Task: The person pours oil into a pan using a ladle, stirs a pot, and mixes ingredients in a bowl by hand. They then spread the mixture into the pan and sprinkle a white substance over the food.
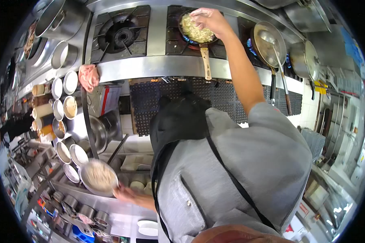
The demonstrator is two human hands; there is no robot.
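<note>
Above a frying pan (213,39) on a lit burner hovers my right hand (211,22), its fingers bent together and coated with something whitish. Whatever they pinch is hidden. Pale, chunky food (192,30) with green bits fills the pan, whose wooden handle (206,62) points toward me. Out to the left, my left hand (129,196) is smeared by motion, with its fingers at the rim of a metal bowl (85,178). Pale shredded or flaky food (100,175) lies in that bowl and is also blurred.
A second pan (282,40) with a ladle (276,52) sits over flame on the right, beside a lidded pot (302,60). At left are an unlit burner (123,36), a pink cloth (88,77) and several ingredient bowls (70,83). A black perforated mat (144,101) covers the floor.
</note>
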